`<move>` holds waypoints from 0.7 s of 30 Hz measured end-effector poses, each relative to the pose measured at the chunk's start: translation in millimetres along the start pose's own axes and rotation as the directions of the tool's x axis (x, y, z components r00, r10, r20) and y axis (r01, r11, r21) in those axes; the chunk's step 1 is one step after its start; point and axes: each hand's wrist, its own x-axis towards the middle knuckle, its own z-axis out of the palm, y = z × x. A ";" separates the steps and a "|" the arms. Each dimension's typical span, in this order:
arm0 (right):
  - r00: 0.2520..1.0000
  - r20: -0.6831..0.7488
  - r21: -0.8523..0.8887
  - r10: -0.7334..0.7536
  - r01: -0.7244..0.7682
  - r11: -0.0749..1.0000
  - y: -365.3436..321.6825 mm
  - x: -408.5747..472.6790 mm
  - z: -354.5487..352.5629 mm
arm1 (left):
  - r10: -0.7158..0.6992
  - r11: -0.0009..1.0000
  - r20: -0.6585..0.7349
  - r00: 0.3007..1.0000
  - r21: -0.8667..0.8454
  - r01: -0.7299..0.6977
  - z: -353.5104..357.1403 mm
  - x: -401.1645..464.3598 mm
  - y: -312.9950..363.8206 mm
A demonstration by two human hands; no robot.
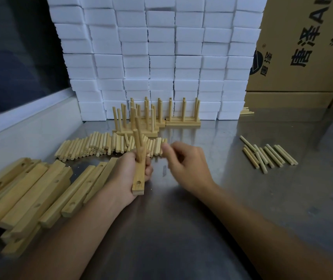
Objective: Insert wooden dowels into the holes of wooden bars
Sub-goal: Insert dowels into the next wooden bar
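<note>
The left hand (pixel 130 174) grips a wooden bar (pixel 139 176) above the metal desk (pixel 181 219), fingers curled round its middle. Two dowels (pixel 138 142) stand upright in the bar; one hole near its close end is open. The right hand (pixel 186 166) hovers just beside the bar with fingers loosely curled; motion blur hides whether it pinches anything. A loose dowel pile (pixel 101 147) lies behind the hands. Unfilled bars (pixel 30 195) are stacked at the left. Finished bars with standing dowels (pixel 157 116) sit before a wall of white foam blocks (pixel 161 57). A smaller dowel group (pixel 268 156) lies to the right, near cardboard boxes (pixel 303 47).
</note>
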 end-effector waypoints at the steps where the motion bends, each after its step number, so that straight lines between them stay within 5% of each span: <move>1: 0.997 -0.013 -0.052 0.070 -0.071 0.996 7.4 2.8 -3.7 | -0.007 0.999 0.010 1.000 -0.038 0.008 -0.7 0.8 1.1; 5: 0.961 0.090 -0.245 0.260 -0.232 0.941 31.7 5.0 -11.5 | -0.010 0.996 0.008 1.000 -0.093 0.010 -0.9 2.8 1.6; 14: 0.831 0.482 -0.498 0.279 -0.002 0.867 27.4 6.6 12.7 | 0.010 0.997 -0.003 1.000 -0.074 -0.010 2.2 0.2 0.0; 21: 0.913 0.321 -0.568 0.250 -0.025 0.822 19.9 6.4 7.8 | 0.015 0.997 0.000 1.000 -0.072 -0.015 4.0 -1.8 1.1</move>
